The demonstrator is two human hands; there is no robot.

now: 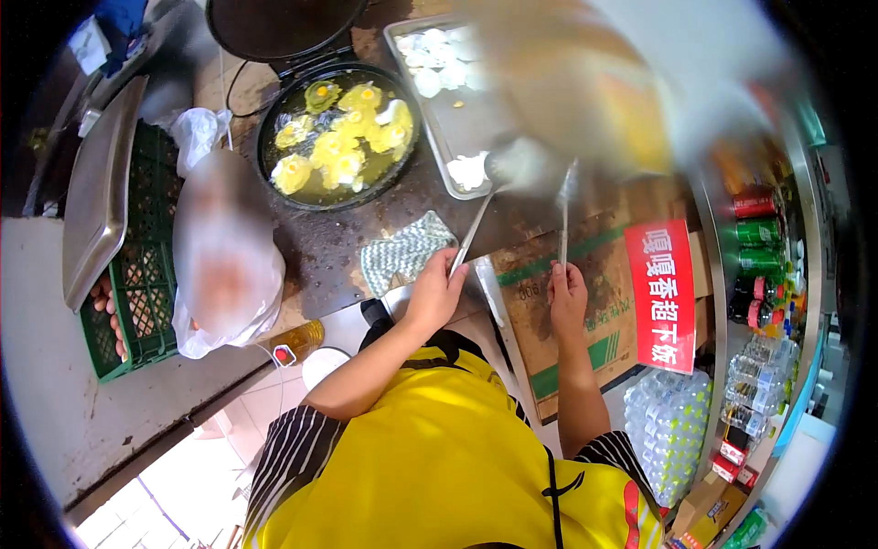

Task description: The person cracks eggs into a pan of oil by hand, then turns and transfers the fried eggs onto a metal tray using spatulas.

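Note:
My left hand (437, 291) grips the handle of a metal utensil (473, 230), whose dark head reaches the near corner of a metal tray (433, 130). Between the fingers of my right hand (568, 298) is a second slim metal utensil (564, 219); blur hides what its far end touches. White cooked eggs (439, 62) lie at the tray's far end, and one white piece (468, 170) is in its near corner. Left of the tray, several eggs with yellow yolks (336, 151) fry in oil in a round electric griddle (264, 147), its lid (285, 27) raised.
A knitted cloth (408, 250) lies on the counter before my left hand. To the left stand a plastic bag (230, 274) and a green crate (144, 295) of eggs under a metal lid (106, 199). Cardboard (569, 322), bottled water (665, 432) and drink shelves (717, 295) stand right.

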